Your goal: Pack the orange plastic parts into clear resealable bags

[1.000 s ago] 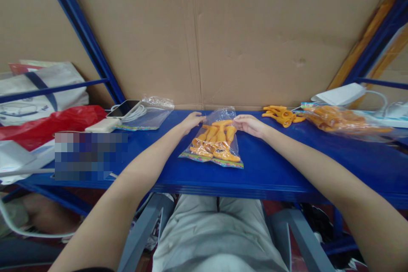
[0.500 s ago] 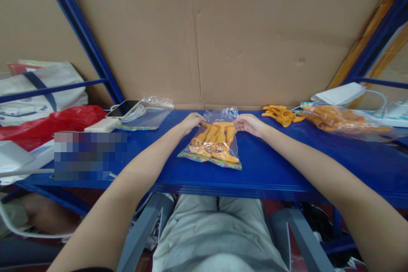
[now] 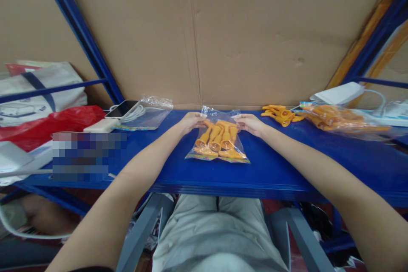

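A clear plastic bag filled with several orange plastic pieces lies on the blue shelf in front of me. My left hand pinches the bag's top left corner. My right hand pinches its top right corner. The bag's mouth is stretched flat between both hands, and its coloured bottom edge points toward me.
Loose orange pieces lie to the right, beside a larger bag of them and a white box. At left sit a phone with a white cable, an empty clear bag and a red bag. Cardboard backs the shelf.
The bag has been straightened and shifted slightly right. Both hands now hold its top corners with the mouth pulled flat instead of puffed up.
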`<act>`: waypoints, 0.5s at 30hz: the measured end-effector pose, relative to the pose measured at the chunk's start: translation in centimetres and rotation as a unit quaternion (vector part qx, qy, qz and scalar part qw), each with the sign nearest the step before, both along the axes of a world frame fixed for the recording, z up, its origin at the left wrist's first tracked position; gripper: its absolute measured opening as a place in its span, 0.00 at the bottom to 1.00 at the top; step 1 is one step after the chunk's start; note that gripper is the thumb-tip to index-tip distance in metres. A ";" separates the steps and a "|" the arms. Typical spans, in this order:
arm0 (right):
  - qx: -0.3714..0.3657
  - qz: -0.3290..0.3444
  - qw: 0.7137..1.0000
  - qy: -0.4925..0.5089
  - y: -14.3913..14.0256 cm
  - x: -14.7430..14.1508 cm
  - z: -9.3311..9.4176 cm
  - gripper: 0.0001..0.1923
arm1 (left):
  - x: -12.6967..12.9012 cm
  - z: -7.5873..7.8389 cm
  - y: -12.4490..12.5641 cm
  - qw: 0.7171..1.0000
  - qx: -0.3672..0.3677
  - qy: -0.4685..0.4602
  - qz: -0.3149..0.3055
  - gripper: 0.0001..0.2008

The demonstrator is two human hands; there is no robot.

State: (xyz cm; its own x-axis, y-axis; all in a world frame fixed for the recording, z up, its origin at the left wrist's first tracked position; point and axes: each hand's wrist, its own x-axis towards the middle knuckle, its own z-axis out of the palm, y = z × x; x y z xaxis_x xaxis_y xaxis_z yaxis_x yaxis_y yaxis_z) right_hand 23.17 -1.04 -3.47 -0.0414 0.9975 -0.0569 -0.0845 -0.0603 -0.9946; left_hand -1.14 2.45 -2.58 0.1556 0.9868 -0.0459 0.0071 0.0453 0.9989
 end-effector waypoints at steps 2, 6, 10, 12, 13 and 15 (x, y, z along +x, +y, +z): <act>0.010 -0.017 1.000 -0.012 0.1 0.0 0.0 0.10 | -0.1 0.0 0.1 1.000 0.000 0.018 0.009 0.06; 0.025 -0.026 0.999 -0.039 0.4 0.0 -0.1 0.10 | 0.1 -0.2 0.7 0.999 0.026 0.045 0.016 0.09; 0.053 -0.016 0.994 -0.090 0.7 0.0 -0.4 0.10 | 0.4 -0.5 1.0 0.982 0.107 0.156 0.023 0.11; 0.095 -0.010 0.981 -0.169 0.8 0.2 -0.4 0.10 | 0.4 -0.6 1.0 0.947 0.187 0.262 0.023 0.12; 0.131 -0.004 0.966 -0.221 0.9 0.3 -0.4 0.10 | 0.3 -0.6 1.0 0.920 0.230 0.315 0.023 0.12; 0.217 0.011 0.921 -0.322 0.9 0.5 -0.3 0.11 | 0.2 -0.5 0.9 0.864 0.303 0.402 0.018 0.12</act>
State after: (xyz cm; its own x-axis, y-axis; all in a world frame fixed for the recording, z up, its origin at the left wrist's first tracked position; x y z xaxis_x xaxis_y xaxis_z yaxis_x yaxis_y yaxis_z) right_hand 23.72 -0.09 -3.80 -0.1589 0.9315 0.3271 0.5289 0.3601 -0.7685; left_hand -0.95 3.39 -3.09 0.2836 0.8704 0.4024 0.7182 -0.4708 0.5124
